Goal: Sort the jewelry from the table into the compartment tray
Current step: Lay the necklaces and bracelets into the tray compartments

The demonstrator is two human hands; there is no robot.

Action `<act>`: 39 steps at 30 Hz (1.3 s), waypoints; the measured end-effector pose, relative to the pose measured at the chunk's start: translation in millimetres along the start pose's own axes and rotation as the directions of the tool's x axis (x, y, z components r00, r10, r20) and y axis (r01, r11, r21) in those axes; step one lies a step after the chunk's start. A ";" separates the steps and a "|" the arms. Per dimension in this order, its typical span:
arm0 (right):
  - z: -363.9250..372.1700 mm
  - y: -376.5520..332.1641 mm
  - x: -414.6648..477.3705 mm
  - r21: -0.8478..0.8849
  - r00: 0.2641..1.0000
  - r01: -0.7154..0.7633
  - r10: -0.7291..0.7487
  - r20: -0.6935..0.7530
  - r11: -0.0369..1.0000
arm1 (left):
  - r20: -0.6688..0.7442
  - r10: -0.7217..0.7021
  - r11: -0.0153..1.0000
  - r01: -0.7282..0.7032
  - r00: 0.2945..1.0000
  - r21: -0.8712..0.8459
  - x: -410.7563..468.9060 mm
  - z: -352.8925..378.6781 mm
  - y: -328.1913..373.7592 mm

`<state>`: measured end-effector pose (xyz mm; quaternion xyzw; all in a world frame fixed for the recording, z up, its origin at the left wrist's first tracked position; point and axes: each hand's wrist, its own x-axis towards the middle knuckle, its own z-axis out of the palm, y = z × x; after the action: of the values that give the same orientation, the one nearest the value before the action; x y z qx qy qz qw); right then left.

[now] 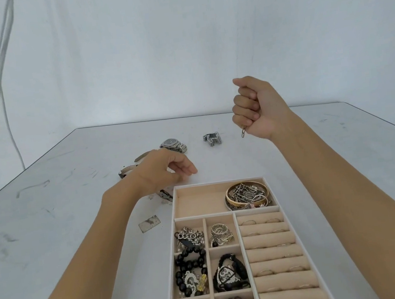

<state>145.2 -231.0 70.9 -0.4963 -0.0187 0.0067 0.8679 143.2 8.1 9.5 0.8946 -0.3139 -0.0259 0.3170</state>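
White backdrop hangs behind a pale, scuffed table [65,242]. The compartment tray [218,183] sits at its near edge. The tray shows one long far compartment holding bangles [238,200] and loose links, six small compartments in two columns, all filled, and a bank of ring rolls [272,252] along its right side.

The right hand [256,109] is raised beyond the tray's far right corner, fisted around a fine chain [243,132]. Only one link dangles below the little finger. The left hand [166,171] hovers just beyond the tray's far left corner with its fingers loosely curled and nothing visible in them.

Beyond the tray lie two metal-band watches [173,145] [212,138] and one strap watch [128,169], which is partly hidden behind the left hand. One small dark piece [166,194] lies just beside the far left corner, and one flat tag [149,223] lies left of the tray.

The chain looks light, limp and slippery, and likely to tangle. It is probably best pinched at one end and lowered so that it coils. The watches look heavier, with rigid cases and jointed bands, so gripping the case sides or lifting by the band should be secure.
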 end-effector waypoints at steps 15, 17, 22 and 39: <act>-20.9 1.7 8.3 0.113 0.993 -0.019 0.032 -0.111 0.993 | -0.237 -0.375 0.839 0.437 0.896 0.325 131.4 41.8 44.0; -25.2 4.5 9.5 0.114 0.990 -0.023 0.038 -0.134 0.993 | -0.276 -0.375 0.818 0.456 0.885 0.351 137.8 45.8 45.1; -29.9 8.3 11.3 0.124 0.984 -0.035 0.056 -0.167 0.992 | -0.336 -0.362 0.795 0.476 0.869 0.376 147.9 55.3 41.6; -2.6 2.3 -17.8 -0.087 0.991 -0.112 0.106 -0.076 0.990 | -0.108 -0.374 0.765 0.241 0.921 -0.597 44.5 -3.5 62.3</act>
<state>127.5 -232.6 67.1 -0.5356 0.0392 0.0355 0.8428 145.7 -53.2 55.5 0.7940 -0.1023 -0.0713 0.5950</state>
